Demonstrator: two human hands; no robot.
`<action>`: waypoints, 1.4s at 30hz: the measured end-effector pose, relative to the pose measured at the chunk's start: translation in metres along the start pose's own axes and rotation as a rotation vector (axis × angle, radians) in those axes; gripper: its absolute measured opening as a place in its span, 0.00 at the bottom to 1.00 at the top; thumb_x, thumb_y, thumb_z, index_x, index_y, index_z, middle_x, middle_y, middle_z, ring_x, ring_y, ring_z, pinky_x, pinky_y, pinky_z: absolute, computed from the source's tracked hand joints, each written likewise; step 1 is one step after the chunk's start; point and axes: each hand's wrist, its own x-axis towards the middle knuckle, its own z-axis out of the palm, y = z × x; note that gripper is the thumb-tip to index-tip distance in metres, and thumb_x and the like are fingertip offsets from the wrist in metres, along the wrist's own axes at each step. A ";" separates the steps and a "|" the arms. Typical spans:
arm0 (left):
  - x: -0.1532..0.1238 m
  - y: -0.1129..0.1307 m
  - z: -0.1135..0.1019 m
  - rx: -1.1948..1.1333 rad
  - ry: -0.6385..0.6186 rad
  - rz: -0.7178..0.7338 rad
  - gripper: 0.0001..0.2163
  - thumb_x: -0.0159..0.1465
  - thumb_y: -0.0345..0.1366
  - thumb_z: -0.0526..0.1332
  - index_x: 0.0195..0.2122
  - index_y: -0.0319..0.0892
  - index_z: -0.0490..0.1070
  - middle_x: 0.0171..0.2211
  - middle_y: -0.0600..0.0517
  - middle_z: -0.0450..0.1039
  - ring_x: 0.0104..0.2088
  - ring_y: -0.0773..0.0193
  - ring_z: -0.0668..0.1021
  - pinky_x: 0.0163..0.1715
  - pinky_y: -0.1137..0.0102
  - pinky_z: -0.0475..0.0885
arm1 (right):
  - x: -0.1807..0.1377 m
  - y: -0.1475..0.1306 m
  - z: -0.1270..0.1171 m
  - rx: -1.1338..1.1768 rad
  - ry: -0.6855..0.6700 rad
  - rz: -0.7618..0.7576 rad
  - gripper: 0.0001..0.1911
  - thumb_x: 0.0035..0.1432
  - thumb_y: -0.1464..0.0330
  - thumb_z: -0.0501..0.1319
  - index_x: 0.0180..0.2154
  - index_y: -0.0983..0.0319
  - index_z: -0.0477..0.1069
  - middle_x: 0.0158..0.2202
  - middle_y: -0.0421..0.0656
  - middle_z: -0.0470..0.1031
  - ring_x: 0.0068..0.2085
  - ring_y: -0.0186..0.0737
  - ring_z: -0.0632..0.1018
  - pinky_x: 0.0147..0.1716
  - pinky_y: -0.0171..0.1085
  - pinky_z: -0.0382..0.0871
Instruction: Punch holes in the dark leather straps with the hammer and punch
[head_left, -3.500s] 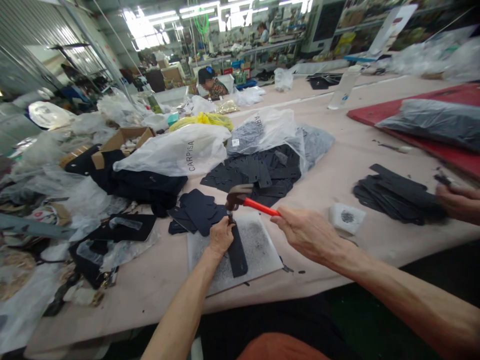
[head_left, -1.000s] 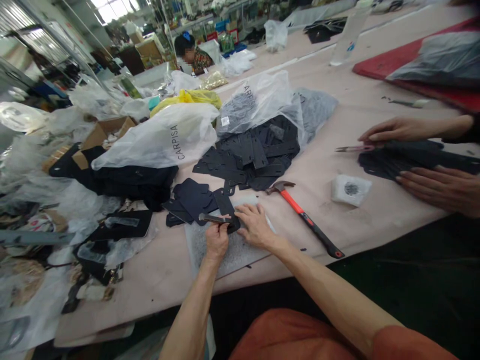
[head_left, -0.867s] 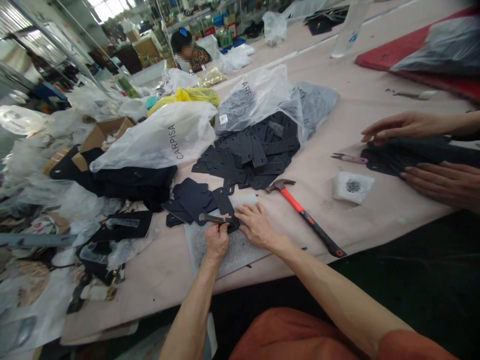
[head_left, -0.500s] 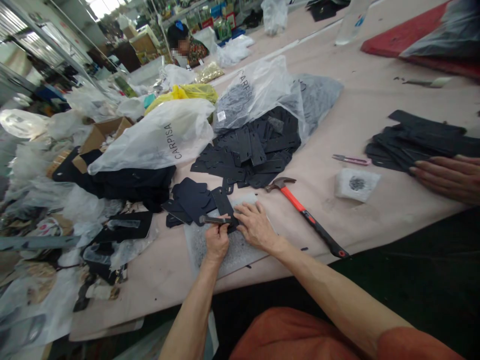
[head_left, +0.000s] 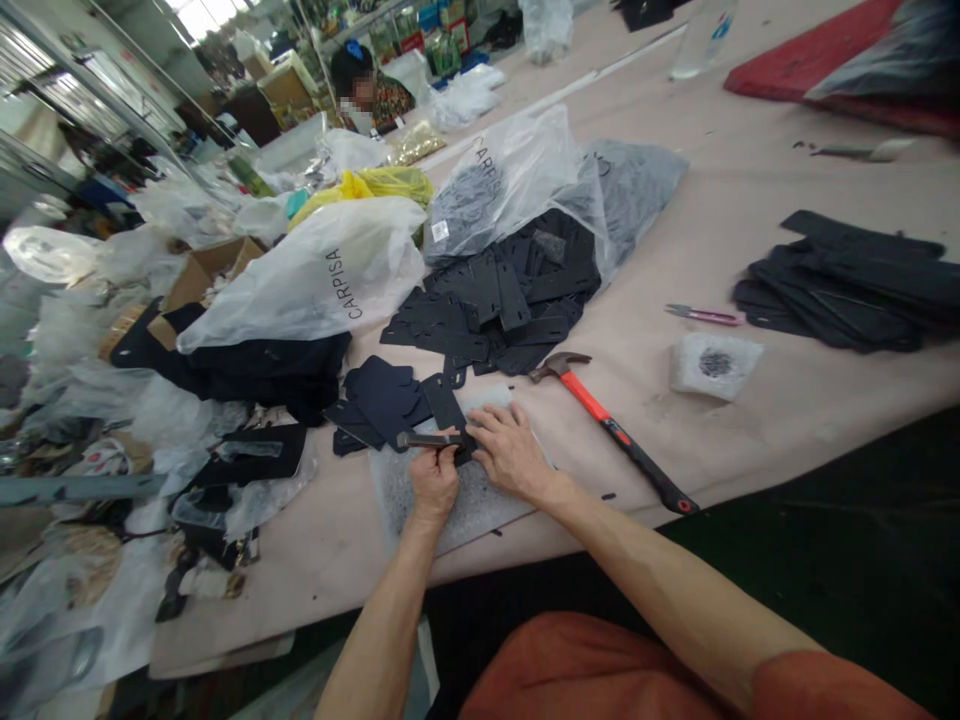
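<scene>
Pinching a slim metal tool [head_left: 427,440] between thumb and fingers, the left hand [head_left: 435,482] works at the near end of a black strip [head_left: 444,398]; the tool's shaft runs leftward from the strip, roughly across its length, and whether its tip touches the surface cannot be told. The strip lies between the hands and just ahead of them, its long axis slanting from far left to near right, its near end over a speckled white board [head_left: 480,495]. The right hand [head_left: 511,452] rests palm down with fingers spread at the strip's right edge, grasping nothing visible; how firmly it presses does not show. To its right on the desk [head_left: 637,320], apart from it, lies a hammer [head_left: 615,436], head on the far side and black handle angled toward the near edge. The right hand is the nearer one; from the left, the right hand and forearm stand in the way. Dark flat pieces [head_left: 386,400] crowd the strip's left side, and a heap of black strips [head_left: 510,290] lies beyond. Farther right are a wrapped white block [head_left: 716,368], pink-handled snips [head_left: 705,316] and a stack of dark strips [head_left: 840,290].
</scene>
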 end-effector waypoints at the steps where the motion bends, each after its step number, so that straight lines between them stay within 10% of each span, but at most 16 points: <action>1: 0.000 0.001 -0.001 -0.014 0.002 -0.008 0.11 0.65 0.36 0.54 0.42 0.42 0.76 0.42 0.48 0.80 0.45 0.58 0.80 0.49 0.61 0.75 | 0.000 0.000 0.000 0.001 0.002 0.000 0.20 0.59 0.69 0.60 0.53 0.57 0.69 0.59 0.45 0.68 0.61 0.52 0.62 0.61 0.59 0.44; 33: 0.000 -0.003 0.006 0.197 -0.107 0.152 0.12 0.65 0.31 0.53 0.46 0.40 0.72 0.44 0.45 0.79 0.45 0.57 0.80 0.46 0.63 0.76 | -0.002 0.006 -0.014 0.036 -0.010 0.006 0.19 0.57 0.70 0.59 0.51 0.59 0.70 0.59 0.47 0.67 0.60 0.51 0.63 0.60 0.56 0.50; 38: -0.002 -0.003 0.008 0.226 -0.092 0.110 0.11 0.64 0.31 0.54 0.45 0.40 0.72 0.40 0.45 0.79 0.42 0.56 0.81 0.44 0.64 0.76 | -0.034 0.050 -0.062 -0.187 0.175 0.263 0.20 0.57 0.67 0.59 0.52 0.64 0.68 0.56 0.54 0.67 0.55 0.56 0.67 0.52 0.50 0.60; 42: -0.003 -0.002 0.008 0.231 -0.091 0.107 0.09 0.63 0.30 0.55 0.43 0.41 0.72 0.36 0.46 0.79 0.38 0.57 0.81 0.41 0.65 0.75 | -0.059 0.085 -0.088 -0.284 0.013 0.509 0.16 0.56 0.66 0.59 0.46 0.65 0.69 0.44 0.55 0.71 0.44 0.53 0.72 0.42 0.46 0.64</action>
